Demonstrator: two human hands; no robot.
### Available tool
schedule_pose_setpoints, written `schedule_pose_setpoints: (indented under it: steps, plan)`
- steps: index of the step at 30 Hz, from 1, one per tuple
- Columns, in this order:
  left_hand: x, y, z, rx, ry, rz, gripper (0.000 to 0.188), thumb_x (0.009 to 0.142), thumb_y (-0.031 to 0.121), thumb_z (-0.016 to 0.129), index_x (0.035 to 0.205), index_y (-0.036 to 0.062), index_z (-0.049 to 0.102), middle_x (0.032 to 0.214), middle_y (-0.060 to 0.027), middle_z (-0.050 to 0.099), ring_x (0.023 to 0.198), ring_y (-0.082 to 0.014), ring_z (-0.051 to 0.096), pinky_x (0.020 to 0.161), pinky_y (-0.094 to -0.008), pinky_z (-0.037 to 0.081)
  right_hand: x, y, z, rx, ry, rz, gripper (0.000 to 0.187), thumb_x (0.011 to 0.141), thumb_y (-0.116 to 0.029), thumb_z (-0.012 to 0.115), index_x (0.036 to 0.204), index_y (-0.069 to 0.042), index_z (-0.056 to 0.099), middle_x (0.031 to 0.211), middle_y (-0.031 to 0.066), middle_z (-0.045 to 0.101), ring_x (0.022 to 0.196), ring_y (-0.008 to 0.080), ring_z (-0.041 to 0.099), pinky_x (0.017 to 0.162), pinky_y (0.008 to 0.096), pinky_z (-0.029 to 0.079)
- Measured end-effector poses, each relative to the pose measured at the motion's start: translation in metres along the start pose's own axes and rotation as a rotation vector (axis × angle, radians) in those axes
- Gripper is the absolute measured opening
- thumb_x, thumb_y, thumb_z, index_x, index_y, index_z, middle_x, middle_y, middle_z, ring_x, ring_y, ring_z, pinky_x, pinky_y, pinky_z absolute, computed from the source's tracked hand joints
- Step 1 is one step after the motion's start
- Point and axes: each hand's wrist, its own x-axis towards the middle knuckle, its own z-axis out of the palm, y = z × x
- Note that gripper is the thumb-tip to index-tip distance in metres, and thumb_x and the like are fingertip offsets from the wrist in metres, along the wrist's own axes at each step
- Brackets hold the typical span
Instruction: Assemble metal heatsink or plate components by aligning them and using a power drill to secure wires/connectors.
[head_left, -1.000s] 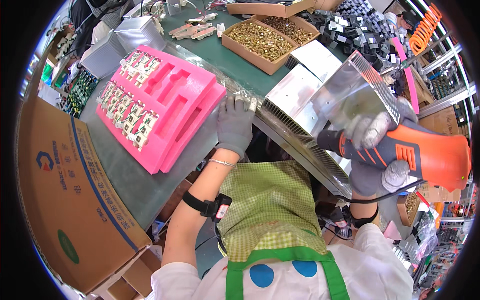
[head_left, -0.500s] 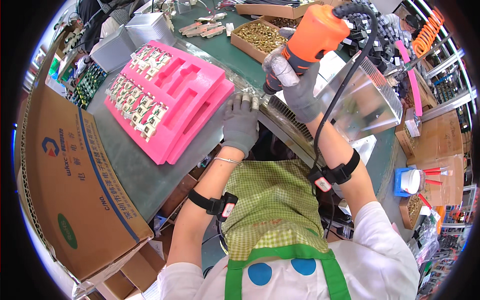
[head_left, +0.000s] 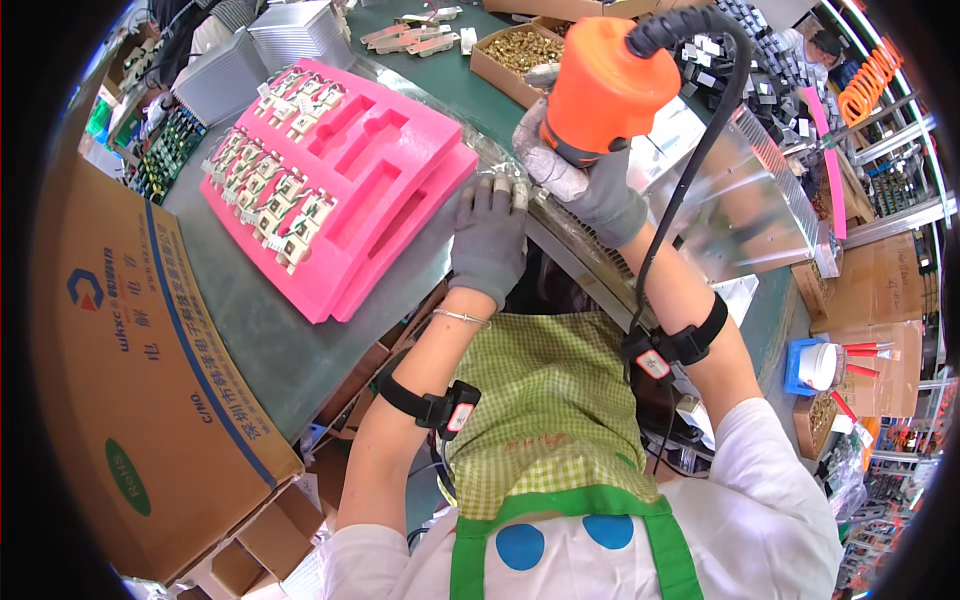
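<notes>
My right hand [head_left: 590, 185], in a grey glove with whitish fingertips, wraps round an orange and black power screwdriver [head_left: 608, 88]. The tool's rear end leans up toward me, and a thick black cable leaves it. Its tip is hidden behind the hand. Below it lies a finned metal heat sink [head_left: 585, 240] beside clear plastic film. My gloved left hand [head_left: 490, 235] has its fingers bent over the heat sink's left end; what lies under the fingertips is hidden. Just left of that hand are stacked pink foam trays [head_left: 400, 160] holding rows of small white parts with wires [head_left: 265, 195].
A large cardboard box [head_left: 160, 370] stands at the left. Behind the trays are stacked silver finned plates [head_left: 290, 40]. A carton of brass-coloured fasteners [head_left: 515, 50] sits at the back. A clear panel [head_left: 725, 200] and a white tub in a blue holder [head_left: 815, 367] are at the right.
My right hand and the screwdriver have come lower and slightly left, and the tool has tilted so its rear end faces me more. My left hand stays at nearly the same place.
</notes>
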Motion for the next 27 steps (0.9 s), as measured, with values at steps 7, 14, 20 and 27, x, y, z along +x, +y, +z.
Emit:
schedule_pose_setpoints:
  steps: [7, 14, 20, 27]
  plan:
    - [0.001, 0.0, 0.004, 0.01, 0.038, 0.005, 0.057, 0.077, 0.023, 0.062, 0.129, 0.0058, 0.049, 0.135, -0.0131, 0.045, 0.13, -0.0292, 0.038, 0.11, -0.0436, 0.025, 0.002, -0.002, 0.008, 0.103, -0.025, -0.014, 0.053, 0.069, -0.021, 0.08, 0.11, 0.001, 0.055, 0.095, 0.0068, 0.066, 0.084, 0.0134, 0.062, 0.078, 0.0271, 0.05]
    - [-0.001, 0.0, 0.004, 0.018, -0.005, 0.006, 0.056, 0.078, 0.024, 0.061, 0.13, 0.0064, 0.049, 0.137, -0.0129, 0.044, 0.133, -0.0288, 0.034, 0.11, -0.0433, 0.023, 0.001, 0.007, 0.004, -0.035, -0.069, -0.151, 0.053, 0.074, -0.012, 0.074, 0.117, -0.001, 0.045, 0.083, 0.0045, 0.061, 0.073, 0.0108, 0.058, 0.067, 0.0256, 0.05]
    - [-0.009, 0.005, -0.002, 0.069, 0.037, -0.003, 0.061, 0.079, 0.028, 0.063, 0.134, 0.0077, 0.045, 0.14, -0.0118, 0.04, 0.134, -0.028, 0.032, 0.111, -0.0438, 0.022, 0.006, 0.001, 0.007, 0.097, 0.112, -0.028, 0.04, 0.07, -0.02, 0.08, 0.097, -0.001, 0.059, 0.084, 0.0046, 0.066, 0.072, 0.0123, 0.063, 0.069, 0.0275, 0.052]
    - [-0.01, 0.006, -0.001, 0.035, 0.025, -0.004, 0.066, 0.077, 0.028, 0.066, 0.136, 0.0087, 0.042, 0.14, -0.0123, 0.04, 0.133, -0.029, 0.034, 0.111, -0.0433, 0.024, -0.011, -0.059, -0.009, 0.286, 0.107, -0.078, 0.026, 0.08, -0.016, 0.068, 0.099, -0.002, 0.055, 0.087, 0.0034, 0.059, 0.075, 0.0131, 0.058, 0.069, 0.0265, 0.048]
